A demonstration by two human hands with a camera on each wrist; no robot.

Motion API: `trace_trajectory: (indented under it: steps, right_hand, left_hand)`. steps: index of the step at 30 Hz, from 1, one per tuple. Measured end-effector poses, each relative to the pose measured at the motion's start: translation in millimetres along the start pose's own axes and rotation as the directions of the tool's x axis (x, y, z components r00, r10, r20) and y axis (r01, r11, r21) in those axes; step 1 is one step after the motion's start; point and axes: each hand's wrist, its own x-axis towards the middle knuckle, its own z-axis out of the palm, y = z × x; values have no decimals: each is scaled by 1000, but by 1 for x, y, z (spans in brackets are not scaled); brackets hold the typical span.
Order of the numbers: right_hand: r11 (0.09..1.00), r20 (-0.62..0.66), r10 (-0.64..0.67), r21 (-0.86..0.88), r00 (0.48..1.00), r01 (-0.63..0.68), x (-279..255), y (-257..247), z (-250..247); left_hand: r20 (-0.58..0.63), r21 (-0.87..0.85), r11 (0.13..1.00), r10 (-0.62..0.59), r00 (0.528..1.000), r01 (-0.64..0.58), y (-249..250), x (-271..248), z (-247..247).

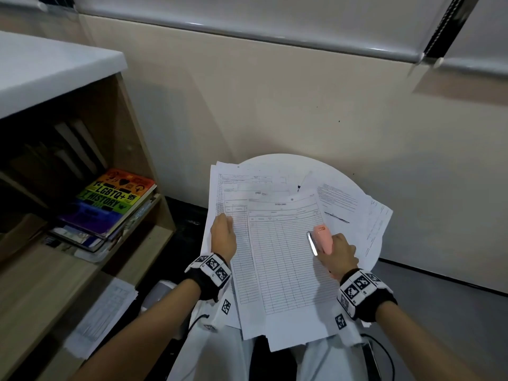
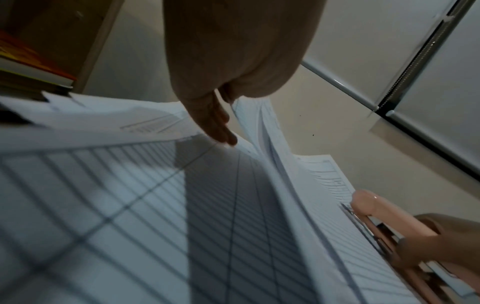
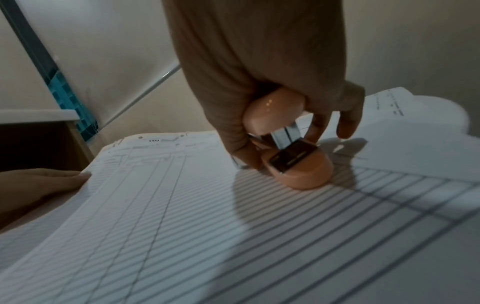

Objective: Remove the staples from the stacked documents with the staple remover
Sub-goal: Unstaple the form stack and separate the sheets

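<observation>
A stack of printed table forms, the documents [image 1: 280,257], lies on my lap and fans out over a round white stool top [image 1: 286,162]. My left hand [image 1: 223,235] grips the stack's left edge, thumb on top [image 2: 221,129]. My right hand [image 1: 339,254] grips a pink staple remover [image 1: 322,239] with a metal jaw, its nose resting on the top sheet near the right edge. The right wrist view shows the pink tool [image 3: 298,170] touching the lined sheet [image 3: 182,236], with my fingers [image 3: 241,133] wrapped around it. No staple is visible.
A wooden shelf unit [image 1: 143,149] stands to my left, holding a rainbow-covered book [image 1: 110,204] on a pile. More papers [image 1: 101,314] lie on its lower board. A beige wall [image 1: 275,105] rises directly behind the stool.
</observation>
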Motion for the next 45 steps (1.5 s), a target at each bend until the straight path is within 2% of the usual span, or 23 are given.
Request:
trace_trajectory:
  steps: [2, 4, 5, 7, 10, 14, 16, 19, 21, 24, 27, 30, 33, 36, 38, 40, 41, 43, 45]
  right_hand:
    - [1000, -24, 20, -3, 1000, -20, -1, -1, 1]
    - [998, -58, 67, 11, 996, -67, -2, -4, 3]
    - [996, -77, 91, 27, 993, -90, -3, -7, 2]
    - [994, -78, 92, 62, 993, -88, -3, -9, 3]
    - [989, -40, 15, 151, 999, -8, -3, -8, 3]
    - [950, 29, 64, 304, 998, -70, -1, -7, 3]
    - [955, 71, 62, 287, 996, -80, 0, -6, 4]
    - [985, 142, 1, 173, 990, -25, -2, -2, 6]
    - [991, 159, -30, 133, 987, 9, -4, 1, 7]
    - [994, 197, -52, 101, 979, 32, -5, 6, 4]
    - [997, 245, -75, 49, 967, 65, -8, 5, 0]
    - [994, 232, -93, 79, 968, 77, -6, 7, -2]
    - [953, 146, -113, 297, 983, 66, -5, 7, -13]
    - [826, 174, -168, 562, 970, 43, -17, -8, -35]
    - [764, 209, -224, 644, 952, 38, -23, -21, -47]
    - [743, 196, -279, 664, 940, 82, -29, -35, -56]
    - [728, 164, -307, 675, 938, 120, -34, -44, -61]
    - [689, 18, -359, 680, 933, 251, -43, -60, -70]
    - [603, -158, -417, 689, 895, 402, -56, -78, -80]
  left_hand:
    - [75, 36, 998, -58, 996, 55, 2, 3, 0]
    - [156, 224, 971, -121, 980, 84, 5, 3, 0]
    - [182, 301, 951, -133, 974, 74, 6, 2, 1]
    - [196, 337, 938, -154, 968, 81, 7, -1, 2]
    - [204, 285, 950, -187, 961, 125, 7, -7, 3]
    - [219, 145, 971, -221, 950, 192, 11, -7, 1]
    - [234, 63, 977, -212, 949, 203, 12, -7, -3]
    - [255, -12, 977, -202, 946, 211, 13, -5, -7]
    - [251, 0, 969, -240, 938, 248, 12, -1, -10]
    - [269, -10, 969, -236, 934, 247, 8, 4, -11]
    - [363, -117, 961, -192, 912, 249, 10, -3, -7]
    - [331, -177, 970, -102, 938, 167, 9, -9, -3]
    - [307, -273, 959, 9, 952, 80, 12, -9, -14]
    - [359, -329, 944, 110, 927, 16, 21, -3, -35]
    - [396, -374, 927, 149, 906, 11, 30, 1, -48]
    - [394, -422, 906, 182, 901, 1, 45, 2, -57]
    - [370, -447, 894, 202, 907, -17, 54, 3, -61]
    - [280, -480, 871, 265, 923, -105, 72, 7, -69]
    - [175, -484, 842, 361, 916, -239, 92, 12, -76]
